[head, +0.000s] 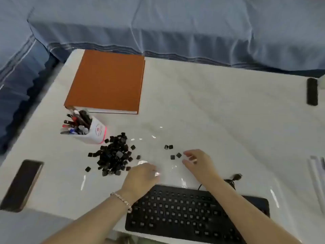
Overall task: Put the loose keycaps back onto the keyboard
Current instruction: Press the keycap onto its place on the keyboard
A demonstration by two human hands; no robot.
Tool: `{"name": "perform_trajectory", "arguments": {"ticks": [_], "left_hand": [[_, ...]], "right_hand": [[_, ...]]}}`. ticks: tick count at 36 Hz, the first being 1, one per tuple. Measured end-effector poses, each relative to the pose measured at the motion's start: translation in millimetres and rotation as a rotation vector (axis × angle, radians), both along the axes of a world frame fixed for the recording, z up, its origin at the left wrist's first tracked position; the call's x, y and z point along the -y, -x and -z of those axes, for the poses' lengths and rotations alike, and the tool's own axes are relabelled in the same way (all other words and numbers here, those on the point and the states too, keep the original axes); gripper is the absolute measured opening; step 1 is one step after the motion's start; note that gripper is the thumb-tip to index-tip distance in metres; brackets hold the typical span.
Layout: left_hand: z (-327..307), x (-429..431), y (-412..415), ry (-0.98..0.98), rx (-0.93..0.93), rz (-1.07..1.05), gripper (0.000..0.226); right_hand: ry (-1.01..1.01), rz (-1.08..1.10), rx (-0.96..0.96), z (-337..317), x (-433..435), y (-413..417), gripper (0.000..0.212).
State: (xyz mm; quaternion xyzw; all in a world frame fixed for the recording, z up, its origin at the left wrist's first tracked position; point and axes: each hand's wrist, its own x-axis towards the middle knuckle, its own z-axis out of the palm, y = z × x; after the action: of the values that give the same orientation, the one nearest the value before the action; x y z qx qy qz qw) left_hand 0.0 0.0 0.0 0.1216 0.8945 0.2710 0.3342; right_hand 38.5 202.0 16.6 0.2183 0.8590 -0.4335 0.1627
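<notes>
Head view: a glossy white tabletop (211, 111) with faint grey marble veining carries a flat black keyboard (184, 213) at its near edge, its rows showing bare square sockets. The loose keycaps (114, 157), small black plastic squares, lie in a jumbled heap beyond the keyboard's left end. Four stray keycaps (175, 155) sit apart to the right of the heap.

The left hand (142, 176), with a beaded bracelet (121, 200) at the wrist, hangs palm down between the heap and the keyboard. Its fingers (153, 169) bend downward out of sight, so I cannot tell whether they hold anything. The right hand (197, 161) is just beside the nearer strays, thumb and forefinger loosely curved and parted, gripping nothing.

A white pen cup (98, 132) with red printing too blurred to read stands behind the heap, packed with pens. Behind it lies a square orange hardcover book (107, 81). A dark smartphone (22, 184) rests at the left edge and a black remote (312, 91) at the far right. The keyboard's USB plug (237, 176) lies by the right forearm. Blue striped fabric (175, 23) drapes beyond the tabletop.
</notes>
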Motion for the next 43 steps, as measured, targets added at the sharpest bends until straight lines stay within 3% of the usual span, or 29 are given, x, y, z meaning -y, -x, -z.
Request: {"name": "perform_trajectory", "arguments": {"ticks": [5, 12, 20, 25, 31, 34, 37, 41, 43], "left_hand": [[57.8, 4.9, 1.3, 0.052, 0.101, 0.201, 0.019], [69.8, 9.3, 7.6, -0.058, 0.168, 0.207, 0.012], [82.5, 14.7, 3.0, -0.128, 0.124, 0.142, 0.02], [88.4, 17.3, -2.1, -0.132, 0.055, 0.12, 0.025], [84.7, 18.6, -7.0, -0.141, -0.029, 0.101, 0.03], [78.3, 15.9, -16.9, -0.058, -0.188, 0.149, 0.028], [77.2, 12.5, -32.9, -0.021, -0.46, 0.384, 0.038], [86.6, 5.1, -57.9, 0.034, -0.51, 0.617, 0.09], [88.6, 0.5, -66.6, 0.103, -0.561, 0.62, 0.095]], "right_hand": [[-0.099, -0.207, -0.08, 50.5, 14.9, 44.1, 0.038], [-0.271, -0.437, -0.058, 94.6, 12.3, 76.4, 0.042], [-0.271, -0.553, -0.158, 106.8, 9.3, 85.1, 0.02], [-0.048, -0.2, -0.283, 99.9, 11.7, 74.3, 0.007], [0.755, 0.395, -0.156, 69.0, 11.6, 31.6, 0.007], [1.088, 0.63, -0.034, 62.1, 10.5, 4.9, 0.006], [1.148, 0.693, 0.01, 57.4, 7.8, -24.0, 0.013], [0.996, 0.696, -0.028, 56.1, 6.1, -58.5, 0.01], [0.863, 0.659, -0.067, 57.7, 3.8, -74.5, 0.01]]}}
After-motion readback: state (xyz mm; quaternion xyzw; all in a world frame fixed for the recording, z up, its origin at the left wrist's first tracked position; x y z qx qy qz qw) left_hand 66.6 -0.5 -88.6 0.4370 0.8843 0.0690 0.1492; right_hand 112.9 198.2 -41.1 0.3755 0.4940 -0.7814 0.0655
